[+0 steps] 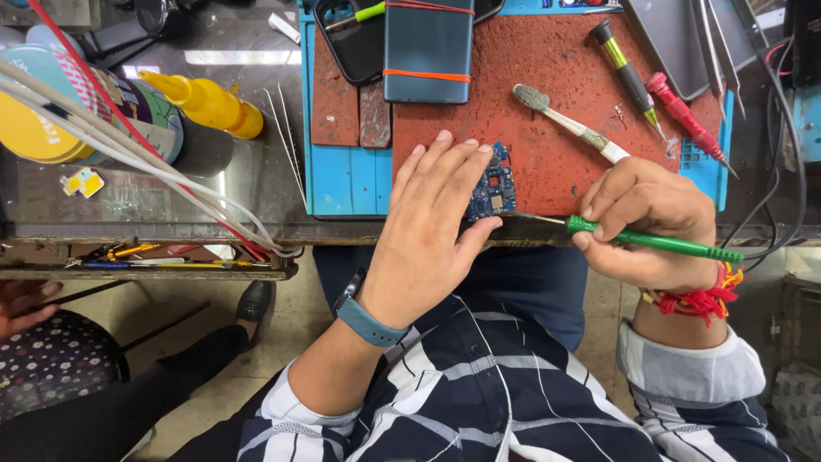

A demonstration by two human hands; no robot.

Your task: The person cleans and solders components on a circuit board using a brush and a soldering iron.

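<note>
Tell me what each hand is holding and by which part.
The right hand grips a green screwdriver around its handle. The left hand grips nothing; it lies flat, pressing on a small blue circuit board.

Round tin [38,120], yellow lid, teal rim, far left on desk [171,205]. Yellow squeeze bottle [205,103] lying beside it. Small yellow-white label [83,182] stuck on glass below tin. Dark phone screen [671,38], top right, blank.
</note>
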